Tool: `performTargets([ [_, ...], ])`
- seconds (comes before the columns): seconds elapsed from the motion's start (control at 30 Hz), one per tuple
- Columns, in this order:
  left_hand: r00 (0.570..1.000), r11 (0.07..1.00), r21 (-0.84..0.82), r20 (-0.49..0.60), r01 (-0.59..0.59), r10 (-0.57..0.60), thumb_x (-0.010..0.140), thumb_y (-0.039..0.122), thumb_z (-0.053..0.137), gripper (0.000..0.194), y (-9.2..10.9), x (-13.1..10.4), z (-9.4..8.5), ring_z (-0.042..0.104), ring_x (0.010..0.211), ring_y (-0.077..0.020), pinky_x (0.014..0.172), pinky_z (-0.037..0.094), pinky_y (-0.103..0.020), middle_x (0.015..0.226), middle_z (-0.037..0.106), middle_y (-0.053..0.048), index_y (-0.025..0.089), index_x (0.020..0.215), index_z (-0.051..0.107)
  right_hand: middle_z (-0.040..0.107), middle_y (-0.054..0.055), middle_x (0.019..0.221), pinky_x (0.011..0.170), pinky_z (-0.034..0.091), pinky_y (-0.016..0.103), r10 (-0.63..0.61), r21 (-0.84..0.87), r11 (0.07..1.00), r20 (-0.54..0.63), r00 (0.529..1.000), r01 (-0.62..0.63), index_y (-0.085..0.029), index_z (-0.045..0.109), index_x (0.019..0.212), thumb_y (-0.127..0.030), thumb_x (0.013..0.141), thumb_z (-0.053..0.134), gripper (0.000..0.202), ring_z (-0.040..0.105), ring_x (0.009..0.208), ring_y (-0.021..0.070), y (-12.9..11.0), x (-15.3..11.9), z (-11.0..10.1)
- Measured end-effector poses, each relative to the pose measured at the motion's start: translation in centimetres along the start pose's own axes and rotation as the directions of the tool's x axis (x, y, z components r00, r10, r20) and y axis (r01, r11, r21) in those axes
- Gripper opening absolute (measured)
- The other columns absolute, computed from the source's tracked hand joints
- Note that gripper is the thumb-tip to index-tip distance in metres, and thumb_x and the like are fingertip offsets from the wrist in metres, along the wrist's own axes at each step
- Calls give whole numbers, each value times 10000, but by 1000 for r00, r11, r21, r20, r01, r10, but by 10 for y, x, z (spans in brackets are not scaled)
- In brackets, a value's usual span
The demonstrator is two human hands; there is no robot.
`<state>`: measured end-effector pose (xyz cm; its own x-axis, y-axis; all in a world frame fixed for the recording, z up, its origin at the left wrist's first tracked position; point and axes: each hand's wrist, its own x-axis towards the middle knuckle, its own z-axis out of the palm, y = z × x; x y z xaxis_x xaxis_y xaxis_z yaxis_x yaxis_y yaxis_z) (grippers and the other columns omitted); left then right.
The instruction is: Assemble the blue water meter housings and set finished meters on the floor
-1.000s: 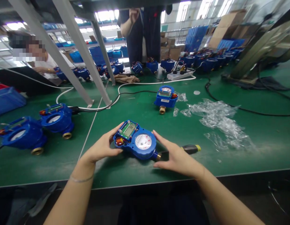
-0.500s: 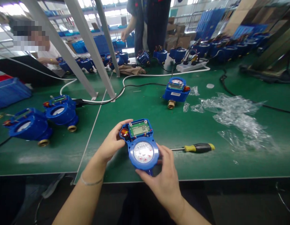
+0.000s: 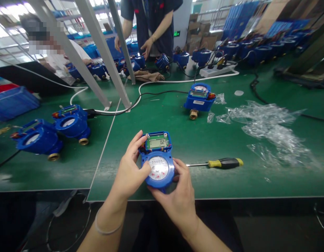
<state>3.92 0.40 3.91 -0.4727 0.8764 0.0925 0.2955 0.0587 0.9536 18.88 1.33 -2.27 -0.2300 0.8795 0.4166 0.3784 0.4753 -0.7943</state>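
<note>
Near the table's front edge, a blue water meter [image 3: 159, 168] is held up between both hands, its round dial and small lit-grey display facing me. My left hand [image 3: 132, 168] grips its left side, fingers behind the display housing and thumb on the dial's left rim. Around the lower right side of the meter curl the fingers of my right hand [image 3: 177, 192], with the thumb under the bottom. Just right of my right hand lies a screwdriver [image 3: 224, 163] with a yellow and black handle. Another blue meter [image 3: 200, 99] with a brass fitting stands farther back.
Two blue meters [image 3: 38, 138] sit at the left. Crumpled clear plastic bags [image 3: 272, 129] lie at the right. Metal posts [image 3: 104, 52], a white cable and a power strip [image 3: 216, 70] are farther back. Two people are beyond the table, near more meters.
My left thumb has moved from the display housing's side down onto the dial's edge. The standing person across the table has shifted left, with both hands now showing.
</note>
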Motion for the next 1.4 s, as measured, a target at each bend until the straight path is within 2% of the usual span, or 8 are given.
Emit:
performTargets([
  [0.5,1000,998,67,-25,4,-3,644,162,637,678,2,3,0,403,1426,-329,1141,427,-484,1573,388,-98,197,1318,568,564,185,1309,905,569,507,27,24,999,-18,999,-27,-203,417,1339,-416,682,846,813,605,1171,342,2,-3,4],
  [0.63,999,1000,-15,49,5,-5,636,149,610,749,1,-4,-3,323,1473,-330,1166,390,-477,1644,248,-80,203,1379,523,554,178,1323,933,558,507,38,54,998,-9,999,-37,-209,418,1339,-422,679,851,818,599,1188,338,3,-5,5],
  [0.73,987,982,112,-38,-150,155,769,198,614,724,4,-20,-5,222,1513,-314,1235,248,-508,1661,198,-34,266,1464,425,534,180,1351,971,541,517,39,76,996,27,999,-41,-208,413,1353,-416,716,829,789,569,1237,338,5,-5,-2],
  [0.8,935,876,380,-72,-296,347,830,250,642,582,7,-31,-4,234,1501,-321,1242,195,-542,1589,347,-25,303,1393,504,511,178,1385,1005,523,517,14,105,994,105,994,-25,-212,407,1378,-404,760,799,757,530,1286,333,6,-5,-12],
  [0.9,897,723,587,11,-363,442,838,349,700,361,9,-41,1,433,1329,-329,1149,341,-547,1312,542,-84,265,1178,614,492,158,1409,1013,515,503,-11,171,985,175,984,-19,-233,402,1414,-382,822,733,695,517,1287,314,7,2,-31],
  [1.03,916,744,556,89,-371,390,718,486,814,580,5,-42,8,517,1216,-316,1016,483,-502,1276,495,-126,228,1139,509,581,125,1283,932,545,436,82,277,952,179,980,-130,-232,488,1308,-312,905,573,420,609,1128,249,2,29,-47],
  [1.3,880,611,664,160,-432,448,710,309,846,465,-4,-48,3,512,1266,-331,970,537,-497,1178,509,-116,217,968,470,641,42,885,735,522,402,227,-119,972,293,929,-201,-220,499,907,-248,724,628,225,635,788,232,-32,86,-34],
  [1.4,874,589,675,183,-444,450,683,307,868,497,-2,-49,-3,523,1247,-342,954,550,-508,1202,506,-139,202,988,490,651,44,927,785,534,391,145,-22,989,369,918,-148,-226,485,889,-173,703,583,216,648,839,221,-28,89,-45],
])
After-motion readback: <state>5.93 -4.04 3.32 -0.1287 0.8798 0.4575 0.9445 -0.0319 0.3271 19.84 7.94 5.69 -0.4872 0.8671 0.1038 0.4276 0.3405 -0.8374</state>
